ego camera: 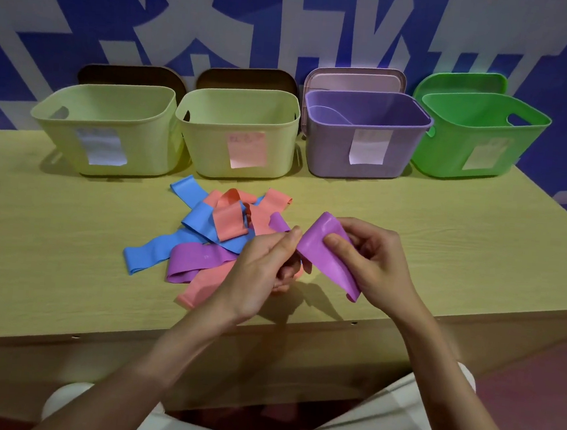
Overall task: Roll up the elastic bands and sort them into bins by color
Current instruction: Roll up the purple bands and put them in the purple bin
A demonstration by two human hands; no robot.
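Holding a purple band (320, 249) in the air above the near part of the table (445, 235), just right of the loose pile. Pinching one end between thumb and curled fingers of the left hand (263, 271); pinching the other part between thumb and fingers of the right hand (371, 256), with the free tail drooping toward the table edge. Beginning, by the look of it, the rolling step: band draped in a soft arch, no coil formed yet.

Lying on the table beside the hands: a second purple band (199, 259), blue bands (155, 255) and pink bands (230, 220), overlapping and unrolled. Standing in a row at the far edge: two pale yellow bins (112, 121), (238, 125), a purple bin (363, 146) and a green bin (480, 139), each bearing a paper label; label writing too blurred to read. Lids propped behind the bins.

Calling next, probably, for flattening the strip, tucking the left-hand end inward and winding it tightly toward the tail, keeping the edges aligned; then dropping the roll into the purple bin, well apart at the rear right.
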